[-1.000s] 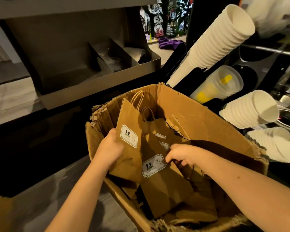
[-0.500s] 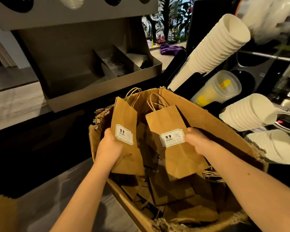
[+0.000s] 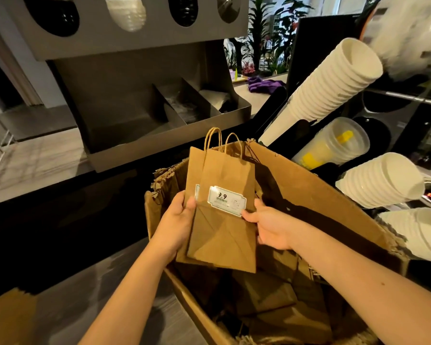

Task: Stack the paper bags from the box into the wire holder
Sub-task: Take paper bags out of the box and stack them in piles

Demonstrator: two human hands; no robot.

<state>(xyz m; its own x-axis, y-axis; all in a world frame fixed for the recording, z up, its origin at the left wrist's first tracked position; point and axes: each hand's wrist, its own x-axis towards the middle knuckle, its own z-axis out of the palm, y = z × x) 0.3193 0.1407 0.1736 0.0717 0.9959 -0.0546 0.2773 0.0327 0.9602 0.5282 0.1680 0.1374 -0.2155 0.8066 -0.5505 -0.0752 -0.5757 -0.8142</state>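
Over the open box [image 3: 309, 190], two overlapped flat paper bags [image 3: 224, 240] are being pinched at opposite side edges by left hand [image 3: 177, 220] and right hand [image 3: 271, 225]; seemingly light, floppy, crease-prone, best gripped mid-edge.

dim counter area with grey metal dispenser [image 3: 139, 100], stacked white cups [image 3: 334, 78], plants [image 3: 271, 46] behind.

Your view's dim overall, warm-toned. Brightest bits: white cup stacks [image 3: 339, 78] at right & daylight behind the plants [image 3: 281, 36] up top. Box [image 3: 321, 190] interior drops into deep shadow; a dark band crosses its far wall. Top-right corner's smeared w/ blur. Wide-angle bends the edges. Label [image 3: 226, 200] on the paper bags [image 3: 222, 235] glares slightly, text soft.
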